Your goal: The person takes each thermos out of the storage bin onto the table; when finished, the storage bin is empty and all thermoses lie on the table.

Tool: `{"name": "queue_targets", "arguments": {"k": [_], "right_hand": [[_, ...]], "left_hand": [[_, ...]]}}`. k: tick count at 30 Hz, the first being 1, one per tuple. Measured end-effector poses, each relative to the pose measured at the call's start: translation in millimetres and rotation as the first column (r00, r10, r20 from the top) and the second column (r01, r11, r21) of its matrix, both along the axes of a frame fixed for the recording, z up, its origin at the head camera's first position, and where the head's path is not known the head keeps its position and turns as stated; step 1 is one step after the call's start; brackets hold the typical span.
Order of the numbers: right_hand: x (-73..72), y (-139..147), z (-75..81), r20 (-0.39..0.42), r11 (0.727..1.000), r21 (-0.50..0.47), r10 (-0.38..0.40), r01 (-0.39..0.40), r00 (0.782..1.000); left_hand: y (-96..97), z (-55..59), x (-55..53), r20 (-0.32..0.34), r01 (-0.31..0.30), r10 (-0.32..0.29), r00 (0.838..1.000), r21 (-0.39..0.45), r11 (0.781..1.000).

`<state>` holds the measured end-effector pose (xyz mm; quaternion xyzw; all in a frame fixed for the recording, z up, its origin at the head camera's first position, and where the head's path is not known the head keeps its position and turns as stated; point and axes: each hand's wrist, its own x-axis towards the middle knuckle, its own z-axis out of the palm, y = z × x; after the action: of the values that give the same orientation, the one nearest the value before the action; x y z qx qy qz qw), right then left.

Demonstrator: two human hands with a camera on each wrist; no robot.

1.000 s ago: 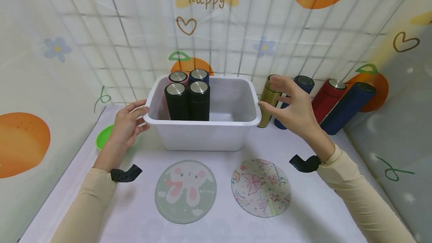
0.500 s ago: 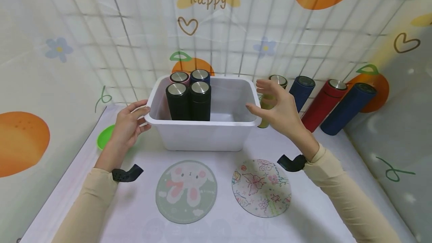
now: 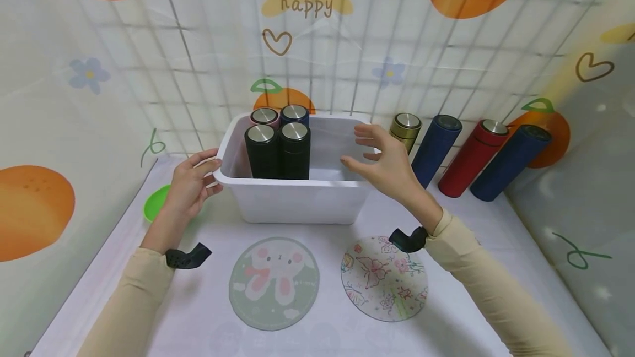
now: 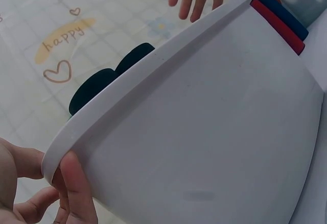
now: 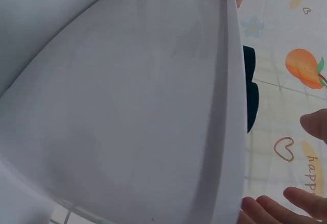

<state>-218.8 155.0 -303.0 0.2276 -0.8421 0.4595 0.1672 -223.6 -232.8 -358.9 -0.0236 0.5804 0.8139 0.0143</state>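
Observation:
A white plastic tub (image 3: 297, 203) stands near the back of the table. My left hand (image 3: 186, 187) grips its left rim, thumb and fingers on either side of the edge in the left wrist view. Several thermos flasks stand upright in the tub's left half: two black ones (image 3: 261, 153) in front, a pink one (image 3: 264, 117) and a blue one (image 3: 295, 113) behind. Over the tub's right end hovers my right hand (image 3: 386, 164), fingers spread apart and holding nothing. The right wrist view shows its fingertips (image 5: 271, 211) beyond the tub's rim.
Right of the tub stand a gold flask (image 3: 405, 130), a blue one (image 3: 436, 149), a red one (image 3: 472, 161) and another blue one (image 3: 512, 163). A green bowl (image 3: 154, 203) lies behind my left forearm. Two round mats (image 3: 274, 313) lie in front.
My right hand has moved left, from beside the gold flask to over the tub's right end, uncovering the flasks on the right. The left hand keeps its grip on the rim.

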Motion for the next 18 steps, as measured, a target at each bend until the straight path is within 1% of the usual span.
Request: {"name": "queue_targets", "arguments": {"k": [5, 11, 18], "right_hand": [[-3.5, -7, -1.5, 0.025, 1.0, -0.009, -0.002, 0.002, 1.0], [-7.4, -16, -1.9, 0.057, 1.0, -0.008, 0.021, -0.021, 0.998], [-13.6, -31, -3.8, 0.116, 0.998, -0.02, 0.053, -0.051, 0.992]], "left_hand": [[0.5, 0.0, 0.1, -0.004, -0.002, 0.002, 1.0, -0.005, 1.0], [0.4, 1.0, 0.3, -0.01, -0.005, 0.006, 1.0, 0.002, 1.0], [-0.2, 0.2, -0.2, -0.002, -0.004, 0.004, 1.0, 0.007, 1.0]]}}
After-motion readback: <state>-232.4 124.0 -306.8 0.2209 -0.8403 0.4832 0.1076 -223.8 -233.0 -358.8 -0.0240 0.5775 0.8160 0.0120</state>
